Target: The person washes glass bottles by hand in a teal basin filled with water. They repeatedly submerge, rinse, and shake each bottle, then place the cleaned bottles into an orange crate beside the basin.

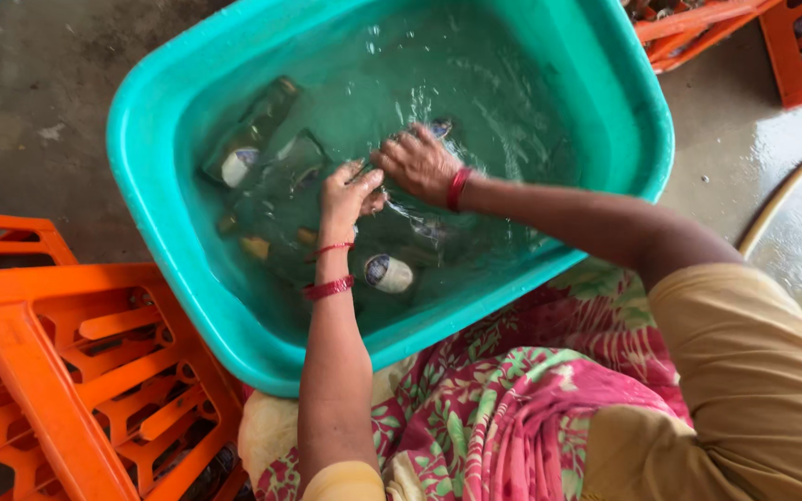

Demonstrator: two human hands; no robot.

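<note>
A large teal plastic tub (169, 232) full of water holds several green glass bottles lying under the surface. My left hand (347, 195) and my right hand (417, 163) meet in the middle of the tub, both closed around one submerged bottle (436, 130) whose labelled end shows past my right fingers. Another bottle (251, 139) lies at the tub's far left, and a third bottle's labelled end (388, 273) shows near my left wrist. Red bangles circle both wrists.
Orange plastic crates (67, 371) stand at the lower left, with more orange crates (791, 46) at the top right. A pale hose (782, 195) curves over the wet concrete floor at right. My lap in floral cloth (512, 399) presses against the tub's near rim.
</note>
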